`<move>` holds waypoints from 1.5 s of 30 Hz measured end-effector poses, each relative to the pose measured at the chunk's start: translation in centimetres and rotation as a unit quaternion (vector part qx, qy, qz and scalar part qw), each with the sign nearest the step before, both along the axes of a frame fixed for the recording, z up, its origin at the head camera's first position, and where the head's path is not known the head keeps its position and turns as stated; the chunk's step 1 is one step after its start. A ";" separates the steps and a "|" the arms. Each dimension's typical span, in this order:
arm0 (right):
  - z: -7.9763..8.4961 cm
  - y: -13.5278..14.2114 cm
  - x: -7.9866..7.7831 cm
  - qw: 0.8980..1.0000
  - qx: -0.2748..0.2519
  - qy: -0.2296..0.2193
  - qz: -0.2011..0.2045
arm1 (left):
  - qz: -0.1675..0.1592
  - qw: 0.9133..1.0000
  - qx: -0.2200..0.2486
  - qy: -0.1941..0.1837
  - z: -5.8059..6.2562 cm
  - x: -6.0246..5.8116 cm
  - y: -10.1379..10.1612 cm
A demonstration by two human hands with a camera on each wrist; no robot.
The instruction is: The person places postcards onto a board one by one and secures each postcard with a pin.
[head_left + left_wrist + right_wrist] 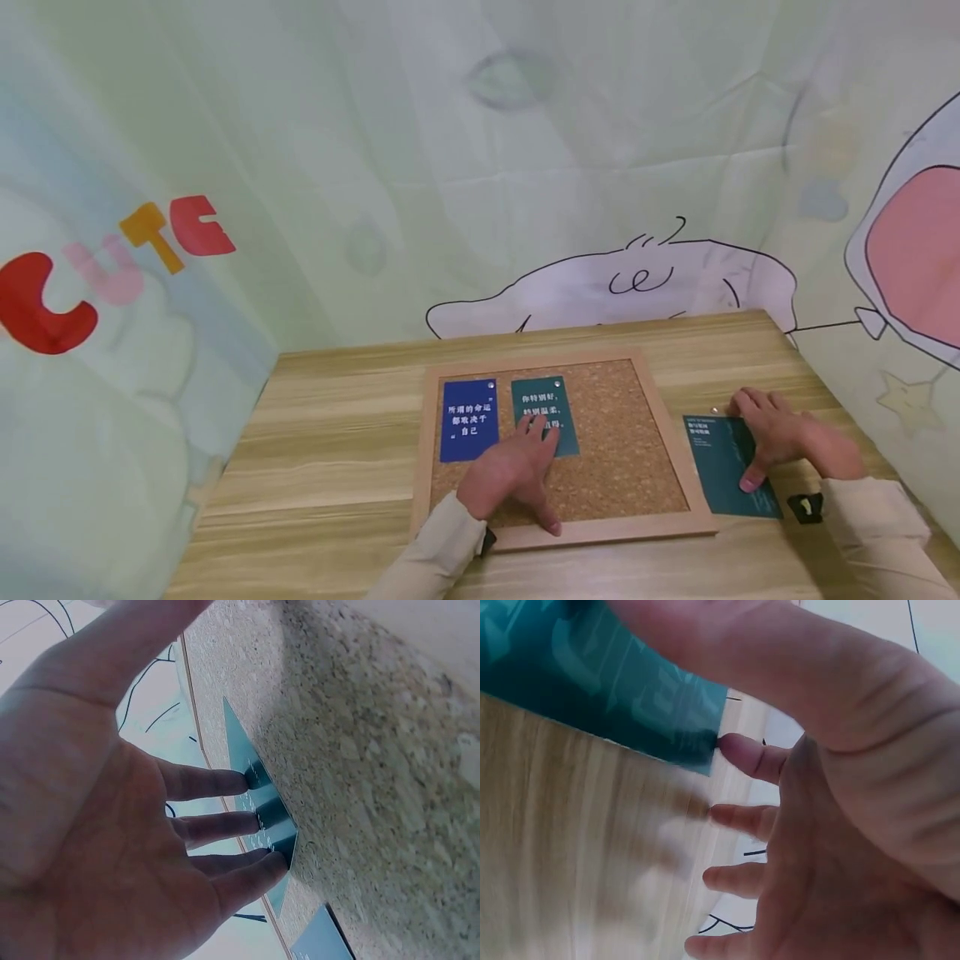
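Observation:
My left hand (517, 467) rests over the cork board (622, 450), its extended fingertips pressing on a green card (538, 392) with white writing. In the left wrist view the card (240, 746) tilts up from the cork along one edge. The thumb lies by the board's lower frame. Left of that card is a blue card (468, 417) on the cork. Both cards have a small round pin head at the top right. Right of the board, my right hand (780, 437) touches a dark teal card (720, 467): the thumb lies on its face, the index fingertip (731, 746) at a corner.
A small shiny round piece (715, 410) sits at the teal card's upper edge. The board's wooden frame (600, 528) lies on a wood-grain table (330, 467). A printed cloth (360, 167) with cartoon drawings hangs behind and at both sides of the table.

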State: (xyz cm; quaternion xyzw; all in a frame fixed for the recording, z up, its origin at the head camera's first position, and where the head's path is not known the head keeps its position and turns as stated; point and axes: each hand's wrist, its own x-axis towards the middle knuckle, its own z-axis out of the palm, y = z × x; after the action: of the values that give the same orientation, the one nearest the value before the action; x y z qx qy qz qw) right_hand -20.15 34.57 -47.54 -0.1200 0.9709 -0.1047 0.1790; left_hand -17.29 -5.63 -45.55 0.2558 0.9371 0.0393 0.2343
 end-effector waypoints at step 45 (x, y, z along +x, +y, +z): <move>4.7 0.4 -2.3 0.970 -0.207 0.095 0.091 | -0.003 1.000 -0.006 0.002 -0.3 0.0 -0.1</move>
State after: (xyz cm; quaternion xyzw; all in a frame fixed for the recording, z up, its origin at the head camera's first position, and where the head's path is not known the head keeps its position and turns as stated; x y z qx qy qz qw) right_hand -22.46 35.00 -42.87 -0.2516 0.9258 -0.2744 0.0657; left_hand -17.28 -5.69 -45.81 0.2578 0.9368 0.0327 0.2342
